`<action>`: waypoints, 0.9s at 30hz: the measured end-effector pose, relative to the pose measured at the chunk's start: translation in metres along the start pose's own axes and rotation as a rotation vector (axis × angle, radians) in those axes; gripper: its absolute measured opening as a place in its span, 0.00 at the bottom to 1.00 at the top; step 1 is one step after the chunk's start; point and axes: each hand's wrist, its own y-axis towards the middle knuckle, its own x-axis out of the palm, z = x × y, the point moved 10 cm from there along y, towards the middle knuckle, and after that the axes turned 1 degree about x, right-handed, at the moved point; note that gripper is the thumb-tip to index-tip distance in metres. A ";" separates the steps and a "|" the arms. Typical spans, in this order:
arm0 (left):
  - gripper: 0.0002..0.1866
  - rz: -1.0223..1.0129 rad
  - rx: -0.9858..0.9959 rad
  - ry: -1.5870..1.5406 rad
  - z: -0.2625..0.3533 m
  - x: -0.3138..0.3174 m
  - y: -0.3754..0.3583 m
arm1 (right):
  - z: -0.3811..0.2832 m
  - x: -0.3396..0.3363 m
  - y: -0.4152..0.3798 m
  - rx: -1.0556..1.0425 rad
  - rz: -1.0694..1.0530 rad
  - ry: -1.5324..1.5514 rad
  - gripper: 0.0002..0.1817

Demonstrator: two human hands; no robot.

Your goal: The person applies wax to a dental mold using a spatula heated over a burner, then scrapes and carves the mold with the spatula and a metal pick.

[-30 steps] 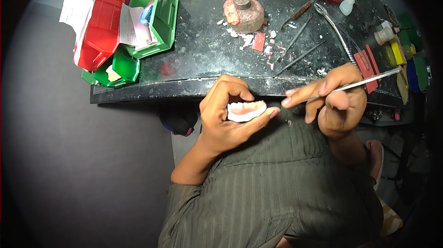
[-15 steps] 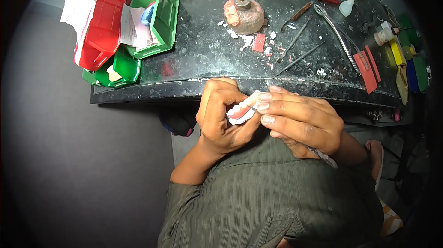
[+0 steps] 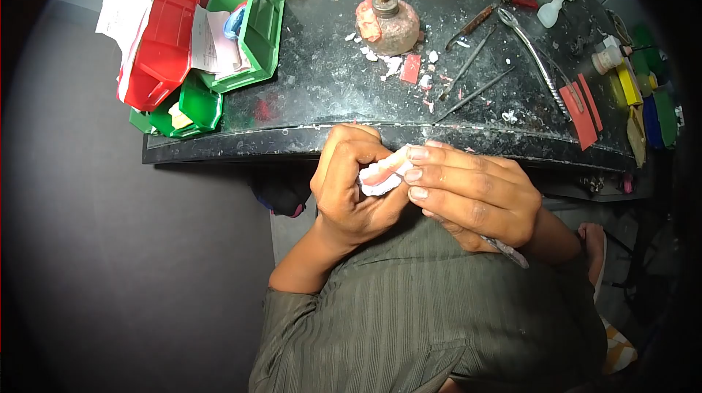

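My left hand (image 3: 351,174) is closed around a dental cast (image 3: 380,187), white at its base with pink wax and a row of pale teeth. Over the cast's right end lie the fingertips of my right hand (image 3: 482,188). That hand is closed on a slim carving tool (image 3: 506,251), whose grey, stained end sticks out below the palm. The tool's working tip is hidden behind my fingers. Both hands are held just off the bench's front edge, above my lap.
On the dark bench (image 3: 314,93) stands a glass spirit lamp (image 3: 389,26) among white and pink scraps. Several tools, including a wax knife (image 3: 472,20), lie right of it. Pink wax sheets (image 3: 579,116) are at the right edge; green (image 3: 267,35) and red bins (image 3: 157,57) at left.
My right hand has shifted very slightly left, its fingertips covering the cast's right end. The tool's rear end has moved a little left and down. My left hand stays nearly still.
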 end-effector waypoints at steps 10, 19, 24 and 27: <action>0.15 -0.007 -0.013 -0.006 0.000 0.001 0.001 | -0.002 0.001 0.002 -0.018 0.015 -0.057 0.14; 0.16 -0.007 0.011 0.022 0.002 0.001 0.001 | -0.001 0.001 0.001 -0.003 -0.012 -0.069 0.14; 0.16 -0.009 0.047 0.063 0.005 0.004 0.002 | 0.009 -0.012 -0.002 0.092 0.080 -0.009 0.11; 0.17 -0.011 0.029 0.055 0.004 0.003 0.002 | 0.016 -0.024 -0.005 0.129 0.229 0.102 0.13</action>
